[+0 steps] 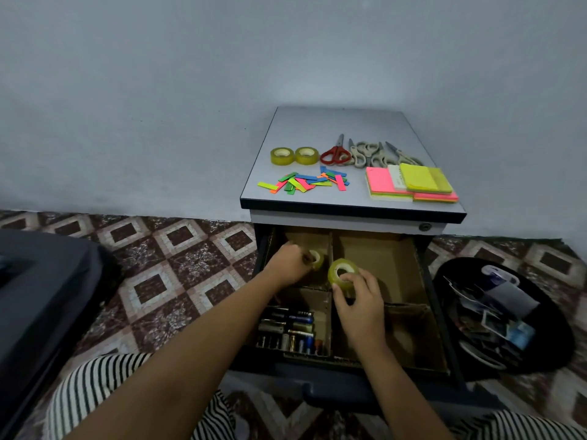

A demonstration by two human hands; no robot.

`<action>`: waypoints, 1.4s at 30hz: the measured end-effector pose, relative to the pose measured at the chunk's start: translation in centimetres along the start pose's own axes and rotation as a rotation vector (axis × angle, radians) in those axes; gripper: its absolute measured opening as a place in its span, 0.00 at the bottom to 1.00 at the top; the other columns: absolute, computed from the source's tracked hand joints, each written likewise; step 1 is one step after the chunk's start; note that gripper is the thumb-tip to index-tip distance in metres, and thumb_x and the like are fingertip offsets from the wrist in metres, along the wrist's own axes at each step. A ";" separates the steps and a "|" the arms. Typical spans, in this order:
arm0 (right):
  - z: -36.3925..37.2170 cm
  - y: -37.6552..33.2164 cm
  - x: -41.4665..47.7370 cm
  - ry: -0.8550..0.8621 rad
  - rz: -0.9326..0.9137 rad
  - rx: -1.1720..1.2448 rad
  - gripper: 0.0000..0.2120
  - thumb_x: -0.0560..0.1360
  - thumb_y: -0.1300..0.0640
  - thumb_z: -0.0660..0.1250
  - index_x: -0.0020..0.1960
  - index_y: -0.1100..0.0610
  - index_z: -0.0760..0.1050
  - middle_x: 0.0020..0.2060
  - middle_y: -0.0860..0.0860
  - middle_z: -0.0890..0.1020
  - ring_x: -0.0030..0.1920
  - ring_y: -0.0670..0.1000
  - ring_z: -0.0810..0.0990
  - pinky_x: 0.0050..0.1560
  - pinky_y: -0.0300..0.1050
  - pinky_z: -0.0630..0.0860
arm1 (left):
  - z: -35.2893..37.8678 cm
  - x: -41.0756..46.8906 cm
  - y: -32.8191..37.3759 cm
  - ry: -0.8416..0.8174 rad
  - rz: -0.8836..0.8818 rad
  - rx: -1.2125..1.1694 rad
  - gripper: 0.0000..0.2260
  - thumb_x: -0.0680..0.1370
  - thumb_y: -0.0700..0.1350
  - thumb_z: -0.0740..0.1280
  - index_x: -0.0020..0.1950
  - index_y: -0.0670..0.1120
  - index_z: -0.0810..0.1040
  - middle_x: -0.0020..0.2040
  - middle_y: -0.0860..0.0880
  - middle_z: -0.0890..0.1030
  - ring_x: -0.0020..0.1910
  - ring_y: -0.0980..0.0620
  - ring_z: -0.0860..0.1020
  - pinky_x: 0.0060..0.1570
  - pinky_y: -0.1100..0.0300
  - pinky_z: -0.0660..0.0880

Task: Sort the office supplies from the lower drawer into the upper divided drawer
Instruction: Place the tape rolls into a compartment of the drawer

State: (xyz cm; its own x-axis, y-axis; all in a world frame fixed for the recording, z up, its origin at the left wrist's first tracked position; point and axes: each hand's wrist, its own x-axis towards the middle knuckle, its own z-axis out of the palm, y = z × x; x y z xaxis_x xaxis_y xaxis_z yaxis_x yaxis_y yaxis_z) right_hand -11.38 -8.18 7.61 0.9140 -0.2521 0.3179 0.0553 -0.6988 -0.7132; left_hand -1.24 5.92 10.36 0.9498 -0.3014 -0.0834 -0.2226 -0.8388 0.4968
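The upper divided drawer [397, 258] stands open, split by cardboard dividers into compartments. My left hand [287, 263] holds a yellowish tape roll [317, 258] down in the back left compartment. My right hand [359, 300] grips a second tape roll [340, 272] just above the middle divider. Several batteries and pens [290, 331] fill the front left compartment. On the cabinet top [349, 122] lie two more tape rolls [293, 155], several scissors [365, 152], coloured paper flags [305, 182] and stacks of sticky notes [413, 184]. The lower drawer is hidden.
A black round bin [546, 347] holding papers and scraps sits on the floor right of the cabinet. A dark grey object [38, 296] fills the left edge. My striped trousers [95, 395] show at the bottom. The patterned tile floor [178, 255] lies left of the cabinet.
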 end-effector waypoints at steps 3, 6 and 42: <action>0.2 0.3 0.0 0.065 -0.029 -0.043 0.11 0.72 0.59 0.71 0.54 0.59 0.78 0.61 0.54 0.74 0.61 0.45 0.68 0.58 0.36 0.64 | 0.9 1.8 0.2 -0.057 -0.043 0.013 0.11 0.76 0.44 0.66 0.53 0.40 0.82 0.50 0.42 0.81 0.52 0.46 0.78 0.52 0.57 0.74; 0.5 0.7 0.0 0.066 -0.026 -0.055 0.11 0.72 0.60 0.71 0.54 0.59 0.79 0.61 0.56 0.74 0.62 0.53 0.73 0.58 0.39 0.67 | 1.6 2.9 0.2 -0.093 -0.084 0.034 0.09 0.76 0.42 0.65 0.50 0.39 0.81 0.47 0.42 0.82 0.46 0.46 0.80 0.49 0.56 0.76; 0.2 -0.1 0.3 -0.028 0.056 0.073 0.20 0.74 0.54 0.68 0.65 0.53 0.72 0.59 0.49 0.75 0.62 0.50 0.72 0.60 0.44 0.71 | 1.3 -4.7 -5.0 0.241 -0.365 -0.280 0.22 0.83 0.49 0.50 0.76 0.41 0.55 0.70 0.36 0.66 0.69 0.38 0.66 0.67 0.49 0.63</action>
State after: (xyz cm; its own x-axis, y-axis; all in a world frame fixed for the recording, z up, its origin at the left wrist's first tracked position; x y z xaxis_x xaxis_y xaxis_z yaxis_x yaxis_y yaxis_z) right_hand -11.04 -8.05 7.63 0.9275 -0.2696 0.2592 0.0321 -0.6331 -0.7734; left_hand -4.84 10.94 7.14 0.9856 0.1286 -0.1096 0.1686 -0.7065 0.6873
